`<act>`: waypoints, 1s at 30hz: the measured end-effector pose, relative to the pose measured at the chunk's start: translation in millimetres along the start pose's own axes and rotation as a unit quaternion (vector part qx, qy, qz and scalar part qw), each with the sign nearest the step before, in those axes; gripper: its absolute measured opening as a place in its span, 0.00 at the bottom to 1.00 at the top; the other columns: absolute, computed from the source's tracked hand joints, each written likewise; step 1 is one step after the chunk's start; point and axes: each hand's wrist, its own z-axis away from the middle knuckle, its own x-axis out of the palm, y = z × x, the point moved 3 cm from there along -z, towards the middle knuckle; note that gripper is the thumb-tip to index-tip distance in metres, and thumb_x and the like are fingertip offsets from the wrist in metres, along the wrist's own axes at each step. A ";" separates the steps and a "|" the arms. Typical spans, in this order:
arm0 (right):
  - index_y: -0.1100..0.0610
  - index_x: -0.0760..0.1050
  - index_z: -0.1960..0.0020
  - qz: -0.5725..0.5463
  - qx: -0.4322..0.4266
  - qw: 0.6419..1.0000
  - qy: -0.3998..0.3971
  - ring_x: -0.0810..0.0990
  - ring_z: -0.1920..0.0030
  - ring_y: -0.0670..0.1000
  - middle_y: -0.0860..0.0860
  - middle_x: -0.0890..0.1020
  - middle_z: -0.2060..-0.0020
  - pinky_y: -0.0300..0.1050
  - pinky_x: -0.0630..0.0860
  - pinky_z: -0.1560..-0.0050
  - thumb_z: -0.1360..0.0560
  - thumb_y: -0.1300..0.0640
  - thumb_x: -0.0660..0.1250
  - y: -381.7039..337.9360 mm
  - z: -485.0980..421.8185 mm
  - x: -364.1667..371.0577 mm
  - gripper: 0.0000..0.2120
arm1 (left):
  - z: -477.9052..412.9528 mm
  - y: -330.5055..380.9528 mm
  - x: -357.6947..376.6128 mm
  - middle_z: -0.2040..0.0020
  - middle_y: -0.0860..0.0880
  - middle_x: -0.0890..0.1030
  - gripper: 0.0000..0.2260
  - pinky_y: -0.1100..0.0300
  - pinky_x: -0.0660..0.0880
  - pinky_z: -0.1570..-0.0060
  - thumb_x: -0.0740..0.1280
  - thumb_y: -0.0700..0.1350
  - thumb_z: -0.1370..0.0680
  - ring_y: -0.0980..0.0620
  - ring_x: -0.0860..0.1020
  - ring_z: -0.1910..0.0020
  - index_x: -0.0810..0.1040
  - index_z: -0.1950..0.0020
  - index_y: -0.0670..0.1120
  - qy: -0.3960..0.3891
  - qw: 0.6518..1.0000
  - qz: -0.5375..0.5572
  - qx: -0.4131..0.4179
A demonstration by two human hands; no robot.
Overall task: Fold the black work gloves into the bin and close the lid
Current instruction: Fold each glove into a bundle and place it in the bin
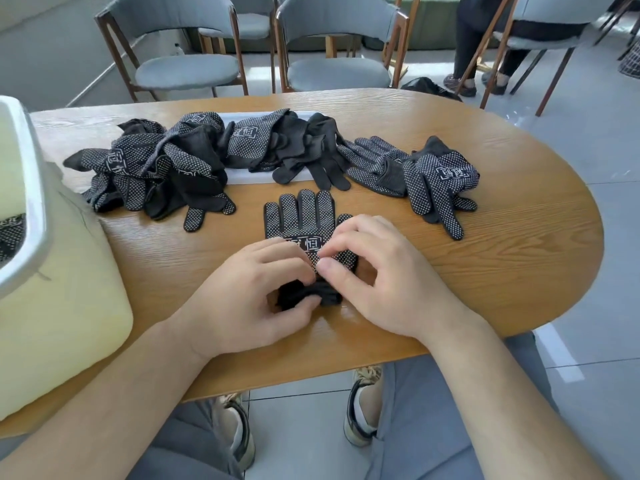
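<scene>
Glove [304, 220]: flat on table [485, 271], centre-front, fingers pointing away, cuff bunched under both hands.
Left hand [249, 292]: fingers curled round cuff roll.
Right hand [381, 278]: thumb and forefinger pinching dotted palm.
Tip: roll cuff tight, edges square — then into bin [69, 306], left.

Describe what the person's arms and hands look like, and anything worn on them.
Both the left hand and right hand are bare: no rings, watch or bracelets show. The forearms are uncovered too, with no sleeve in view. Fingernails are short and unpainted.
</scene>
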 end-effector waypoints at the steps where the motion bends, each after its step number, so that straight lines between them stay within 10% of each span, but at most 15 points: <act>1: 0.50 0.82 0.45 -0.025 -0.019 0.999 -0.027 0.76 0.42 0.47 0.42 0.79 0.47 0.52 0.73 0.39 0.25 0.39 0.71 -4.3 1.3 -2.3 0.16 | -0.2 -1.5 -0.7 0.55 0.51 0.80 0.07 0.55 0.75 0.52 0.71 0.47 0.24 0.49 0.77 0.56 0.81 0.54 0.43 0.009 1.000 0.011 -0.021; 4: 0.51 0.80 0.42 -0.052 -0.028 0.993 -0.103 0.77 0.46 0.46 0.43 0.79 0.49 0.48 0.74 0.42 0.32 0.36 0.77 -9.5 3.1 -2.6 0.25 | 0.6 -5.1 -4.2 0.58 0.51 0.79 0.08 0.54 0.75 0.56 0.69 0.49 0.23 0.51 0.77 0.57 0.79 0.55 0.45 0.031 0.996 0.041 -0.077; 9: 0.51 0.81 0.53 -0.067 -0.026 0.996 -0.060 0.80 0.53 0.48 0.43 0.80 0.57 0.52 0.77 0.52 0.24 0.52 0.74 -0.9 1.9 -4.3 0.04 | -0.5 -2.4 -8.4 0.58 0.52 0.79 0.14 0.54 0.73 0.53 0.72 0.57 0.25 0.49 0.75 0.55 0.79 0.53 0.46 0.002 0.996 0.070 -0.053; 15: 0.53 0.80 0.58 -0.093 -0.017 0.991 -0.095 0.81 0.48 0.49 0.43 0.82 0.52 0.48 0.77 0.48 0.26 0.56 0.75 0.8 4.3 -4.5 0.05 | 0.2 -7.3 -6.9 0.59 0.54 0.79 0.11 0.52 0.74 0.52 0.72 0.54 0.23 0.51 0.76 0.56 0.80 0.53 0.47 0.018 0.997 0.045 -0.056; 24: 0.40 0.78 0.41 -0.115 0.082 0.989 -0.040 0.80 0.61 0.48 0.44 0.82 0.59 0.53 0.79 0.55 0.22 0.49 0.71 5.5 -2.0 -2.4 0.11 | 1.1 -10.0 -6.5 0.48 0.58 0.77 0.13 0.73 0.69 0.63 0.72 0.46 0.21 0.55 0.76 0.60 0.74 0.39 0.56 0.085 0.971 0.135 -0.176; 30: 0.44 0.81 0.49 -0.039 0.063 0.997 -0.027 0.77 0.55 0.44 0.38 0.73 0.49 0.41 0.73 0.55 0.23 0.51 0.73 3.3 -5.5 5.6 0.04 | -1.3 -12.6 -3.2 0.45 0.50 0.73 0.03 0.61 0.69 0.43 0.73 0.43 0.23 0.49 0.74 0.48 0.82 0.50 0.47 0.073 0.993 -0.040 -0.088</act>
